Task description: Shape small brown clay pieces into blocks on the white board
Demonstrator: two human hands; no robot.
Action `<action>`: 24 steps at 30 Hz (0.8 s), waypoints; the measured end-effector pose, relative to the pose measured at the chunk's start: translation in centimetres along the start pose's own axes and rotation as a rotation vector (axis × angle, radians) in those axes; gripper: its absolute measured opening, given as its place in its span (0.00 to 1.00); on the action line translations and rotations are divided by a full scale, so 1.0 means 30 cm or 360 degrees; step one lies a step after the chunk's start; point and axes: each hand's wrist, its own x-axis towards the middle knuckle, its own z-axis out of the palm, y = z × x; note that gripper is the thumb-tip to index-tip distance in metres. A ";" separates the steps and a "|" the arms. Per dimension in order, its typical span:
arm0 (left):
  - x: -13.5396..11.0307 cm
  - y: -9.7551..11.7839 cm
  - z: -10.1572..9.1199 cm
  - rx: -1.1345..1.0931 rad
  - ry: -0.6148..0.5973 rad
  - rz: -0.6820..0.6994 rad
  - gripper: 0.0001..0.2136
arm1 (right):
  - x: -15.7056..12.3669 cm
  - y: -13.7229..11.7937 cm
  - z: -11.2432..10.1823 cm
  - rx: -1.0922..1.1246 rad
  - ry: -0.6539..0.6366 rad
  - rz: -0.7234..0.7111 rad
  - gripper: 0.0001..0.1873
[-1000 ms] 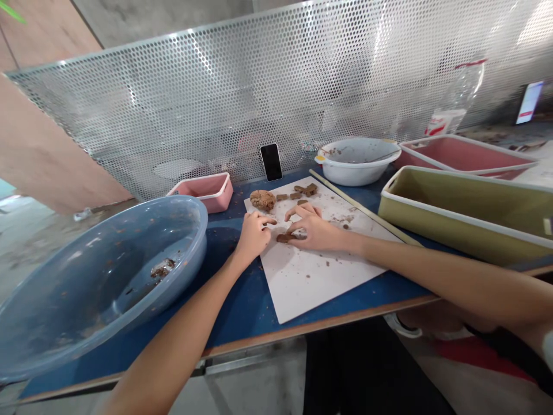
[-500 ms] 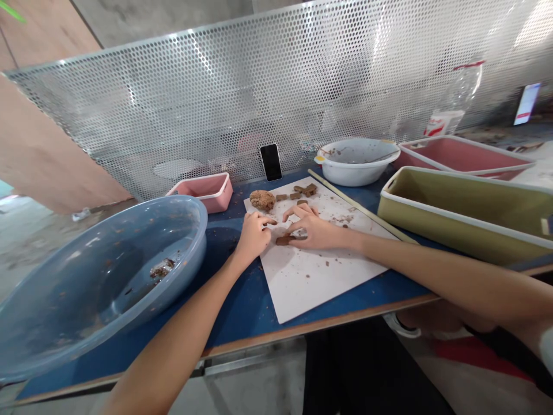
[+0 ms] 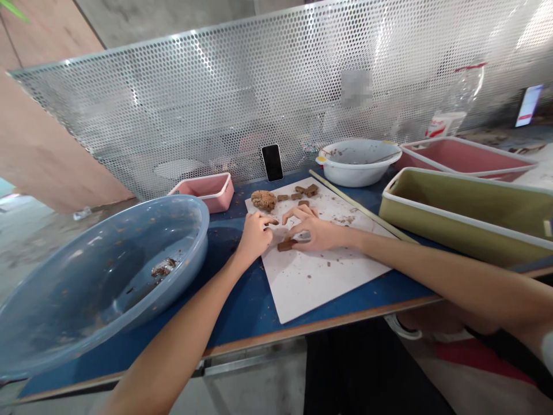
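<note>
On a white board (image 3: 302, 288) lies a short brown block of clay (image 3: 286, 246), close to the fingertips of both hands. My right hand (image 3: 317, 230) arches over the board from the right, thumb and a fingertip at the block's right end, its other fingers stretched forward. My left hand (image 3: 256, 233) hovers at the board's left edge with curled fingers. A small dark brown bit (image 3: 271, 222) shows at its fingertips, too small to make out. Behind the hands sit a rough lump of clay (image 3: 263, 200) and several small clay pieces (image 3: 306, 189).
A large blue basin (image 3: 185, 230) stands left, with a small pink bin (image 3: 224, 193) behind it. A phone (image 3: 272, 162) leans on the perforated metal screen (image 3: 242, 98). A pale stick (image 3: 358, 206), white basin (image 3: 358, 173), green bin (image 3: 432, 216) and pink bin (image 3: 466, 154) lie right.
The clay block's near side has turned slightly towards me at my right hand's fingertips. Both hands have otherwise stayed nearly in place; the view has shifted slightly.
</note>
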 end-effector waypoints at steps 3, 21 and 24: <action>-0.001 0.002 -0.001 0.0013 0.0013 -0.0002 0.24 | -0.004 -0.034 -0.009 -0.0092 0.0023 0.0031 0.07; 0.002 0.002 0.006 0.0043 -0.0021 0.0035 0.22 | 0.018 -0.096 0.029 -0.0540 0.0123 0.0001 0.10; 0.002 0.001 0.008 0.0046 -0.0025 0.0042 0.21 | 0.019 -0.093 0.030 -0.0603 0.0119 -0.0041 0.11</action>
